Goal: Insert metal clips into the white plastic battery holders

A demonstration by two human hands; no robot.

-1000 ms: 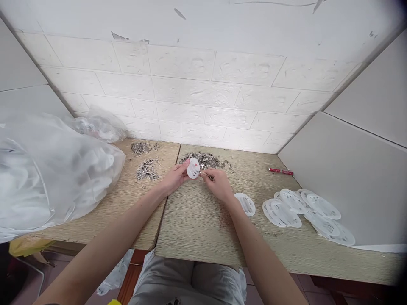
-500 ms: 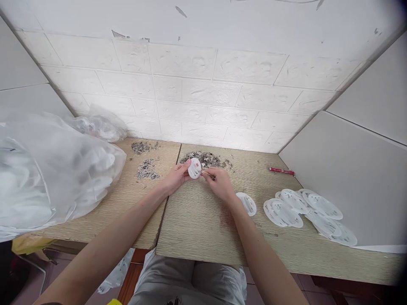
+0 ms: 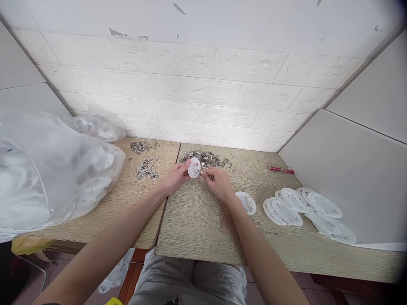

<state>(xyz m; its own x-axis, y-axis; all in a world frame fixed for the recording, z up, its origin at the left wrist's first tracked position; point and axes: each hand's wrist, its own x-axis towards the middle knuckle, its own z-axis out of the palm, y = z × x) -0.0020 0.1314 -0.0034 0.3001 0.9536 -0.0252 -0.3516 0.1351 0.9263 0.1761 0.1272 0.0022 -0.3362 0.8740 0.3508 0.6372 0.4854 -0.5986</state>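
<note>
My left hand (image 3: 177,177) pinches a round white plastic disc (image 3: 193,170) by its left side, thumb on top. A small red patch and slots show on the disc's face. In my right hand (image 3: 220,183) are thin metal tweezers (image 3: 207,174), their tip at the disc's right edge. Whether a small part sits in the tip is too fine to make out. Just behind both hands lies a heap of small metal pieces (image 3: 206,158). Near my right forearm rests another white disc (image 3: 247,203).
Overlapping white discs (image 3: 288,212) lie to the right, below a red pen-like tool (image 3: 281,170). On the left are two small piles of metal bits (image 3: 148,168) and a big clear bag of white parts (image 3: 79,169). A white brick-pattern wall (image 3: 190,93) stands behind the table.
Very little differs. Both hands hold nearly the same place, with the tweezers still at the disc's edge; the whole view has shifted slightly.
</note>
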